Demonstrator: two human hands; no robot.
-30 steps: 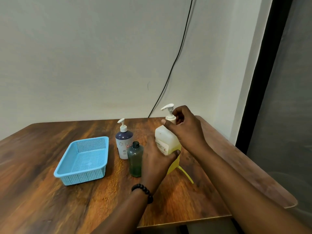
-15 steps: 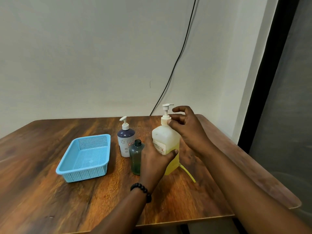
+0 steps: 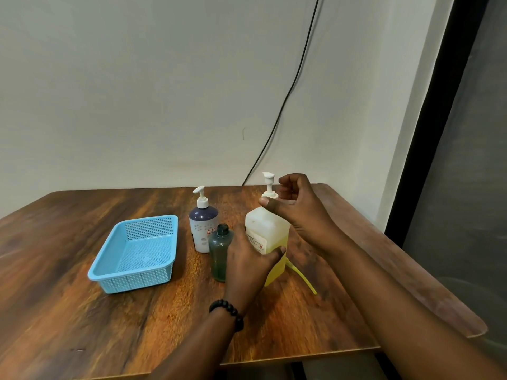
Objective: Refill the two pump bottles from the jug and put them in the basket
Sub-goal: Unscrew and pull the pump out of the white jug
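A big translucent pump bottle (image 3: 263, 226) holding yellow liquid stands upright at the middle of the wooden table (image 3: 82, 325). My left hand (image 3: 247, 267) grips its lower body, thumb across the front. My right hand (image 3: 301, 207) curls round the white pump collar, thumb in front and fingers behind the stem. A purple-and-white pump bottle (image 3: 203, 223) stands to the left. In front of it is a small green bottle (image 3: 219, 253) with a dark cap. The blue mesh basket (image 3: 137, 282) sits further left with nothing in it.
A yellow funnel (image 3: 301, 275) lies on the table behind and to the right of the big bottle, partly hidden by it. A black cable (image 3: 288, 97) runs down the wall to the table's back edge. The table's right edge is close to my right arm.
The big bottle was tilted and now stands upright. Its pump head has turned. My right hand has shifted its hold at the collar, while my left hand keeps its grip on the body.
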